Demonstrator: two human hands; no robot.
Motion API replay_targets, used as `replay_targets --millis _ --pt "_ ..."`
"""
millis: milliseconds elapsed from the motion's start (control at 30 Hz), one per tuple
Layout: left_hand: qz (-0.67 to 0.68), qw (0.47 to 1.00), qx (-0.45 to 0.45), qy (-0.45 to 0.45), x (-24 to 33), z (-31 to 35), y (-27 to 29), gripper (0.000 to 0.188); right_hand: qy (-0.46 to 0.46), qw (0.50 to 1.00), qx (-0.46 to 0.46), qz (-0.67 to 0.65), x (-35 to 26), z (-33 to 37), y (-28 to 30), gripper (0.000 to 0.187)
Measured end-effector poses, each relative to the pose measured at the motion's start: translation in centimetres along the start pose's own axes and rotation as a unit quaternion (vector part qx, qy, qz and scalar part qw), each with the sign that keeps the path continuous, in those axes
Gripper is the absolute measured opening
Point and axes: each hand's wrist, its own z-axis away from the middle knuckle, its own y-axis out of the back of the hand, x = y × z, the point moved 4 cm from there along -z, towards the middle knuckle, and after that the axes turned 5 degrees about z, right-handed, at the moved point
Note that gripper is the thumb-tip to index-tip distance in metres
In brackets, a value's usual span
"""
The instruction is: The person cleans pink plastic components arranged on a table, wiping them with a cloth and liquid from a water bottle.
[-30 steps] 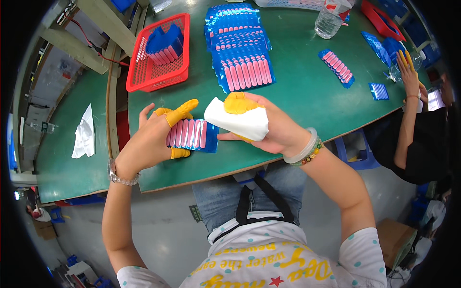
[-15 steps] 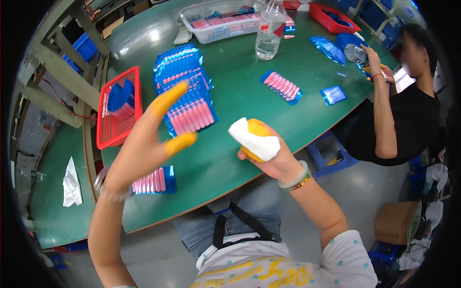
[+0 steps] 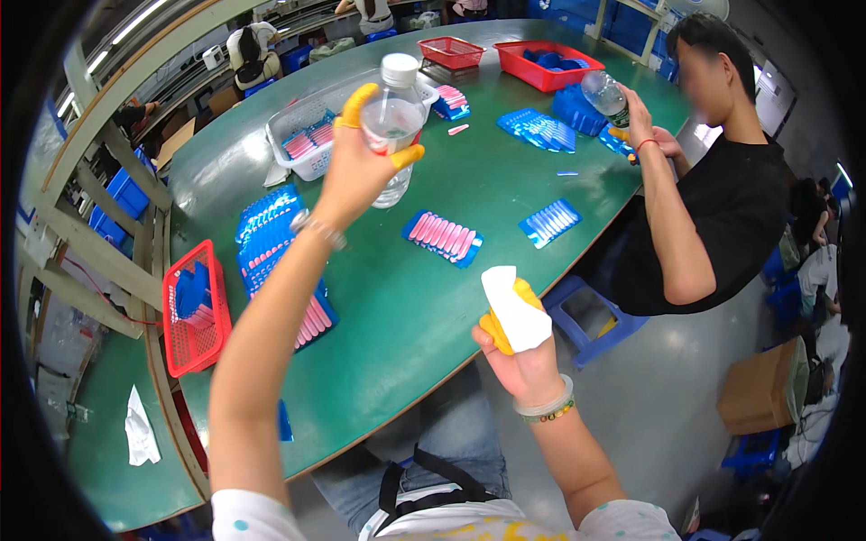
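My left hand (image 3: 356,171), with yellow covers on the thumb and a finger, reaches out and closes round a clear plastic bottle (image 3: 393,122) with a white cap. Whether the bottle's base rests on the table cannot be told. In my right hand (image 3: 528,368), also with yellow fingertip covers, a folded white tissue (image 3: 516,307) is gripped above the table's front edge. Between the hands lies a blue pack of pink sticks (image 3: 442,236). A stack of similar packs (image 3: 271,243) is partly hidden behind my left forearm.
A red basket (image 3: 171,329) stands at the left, a white basket (image 3: 311,162) behind the bottle. Red trays (image 3: 541,79) sit at the far side. At the right a person (image 3: 704,207) holds another bottle (image 3: 606,97). A blue stool (image 3: 564,329) stands beside the table.
My left hand has moved from over the stacked packs, fingers spread, to the bottle and closed round it. The view has tilted up; my right hand still holds the tissue.
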Motion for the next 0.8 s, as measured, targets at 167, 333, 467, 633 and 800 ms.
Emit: replay_targets --millis 167,333,467,633,800 --pt "0.022 0.999 0.001 0.048 11.8 10.2 8.3 0.087 0.047 0.997 -0.061 0.001 1.9 -1.1 -4.2 0.036" --pt "-0.384 0.92 -0.049 -0.061 16.1 19.9 14.1 0.083 0.061 0.996 -0.063 0.032 6.5 0.9 -10.2 0.036" --pt "-0.489 0.87 -0.048 -0.032 17.5 23.4 17.0 0.074 0.041 0.992 -0.083 0.086 10.8 2.8 -11.3 0.032" --pt "-0.578 0.813 -0.052 -0.041 18.8 25.5 18.6 0.067 0.043 0.986 -0.038 0.154 14.1 3.6 -10.5 0.038" --pt "-0.654 0.749 -0.062 -0.08 18.8 26.3 19.7 0.058 0.069 0.972 -0.06 0.218 15.8 3.7 -10.8 0.036"
